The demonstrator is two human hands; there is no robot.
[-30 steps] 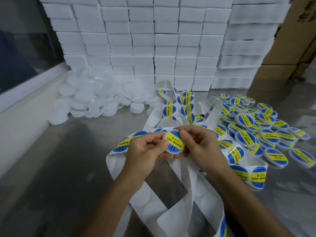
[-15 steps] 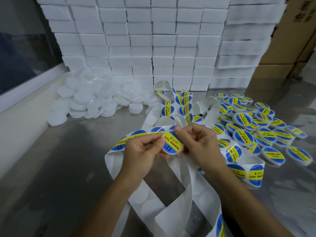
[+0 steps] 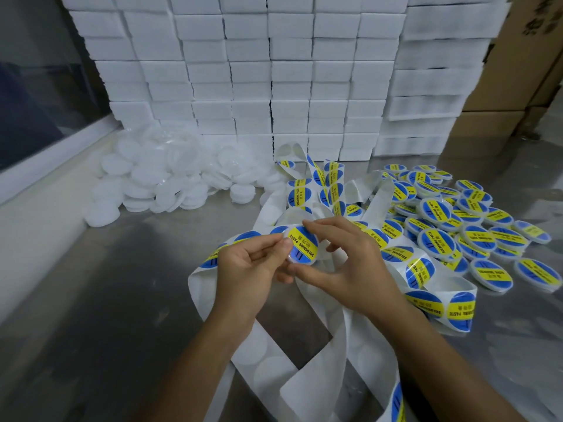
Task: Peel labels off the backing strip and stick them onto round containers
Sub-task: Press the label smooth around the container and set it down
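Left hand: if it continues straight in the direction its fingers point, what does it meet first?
The left hand points right, so it probably meets the labelled container it already pinches, then the right hand.

**One head camera, looking forward and down**

There is only one view. It looks from the person's head, close above the grip of the two hands, down on the bench (image 3: 100, 300). Beyond the grip it faces a wall of white blocks (image 3: 274, 71).

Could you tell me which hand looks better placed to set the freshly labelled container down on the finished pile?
Probably the right hand: the labelled pile lies on its side, and it already touches the container.
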